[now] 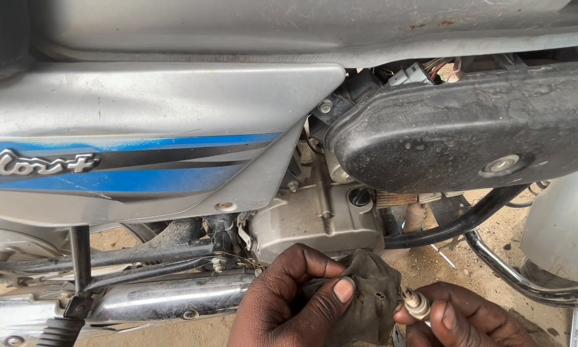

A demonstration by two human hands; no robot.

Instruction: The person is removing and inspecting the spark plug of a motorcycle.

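Head view, lower edge. The right hand [465, 318] is curled nearly closed, its fingertips pinching a spark plug [416, 303] by its body; the plug's pale ribbed end points up and to the left, just beside a dark, grimy rag [372, 292]. The left hand [289, 299] is closed around the rag, thumb pressed across the cloth and fingers folded beneath it, so that the bunched fabric stands between the two hands and touches or nearly touches the plug's tip. Small holes show in the cloth.

Directly above the hands lies the grey engine casing [315, 222] of a motorcycle, with a round open port [359, 197] in its upper face. To the left, a chromed exhaust pipe [167, 297] runs along the bottom, beneath dark frame tubes [141, 254]. Above these sits a silver side panel [141, 106] bearing a horizontal blue and black stripe [128, 170] and raised silver lettering at its left end. To the upper right, a black, dusty plastic cover [462, 128] overhangs the engine; coloured wires and a grey connector [414, 74] show behind it. Sandy ground [430, 266] lies under the machine.
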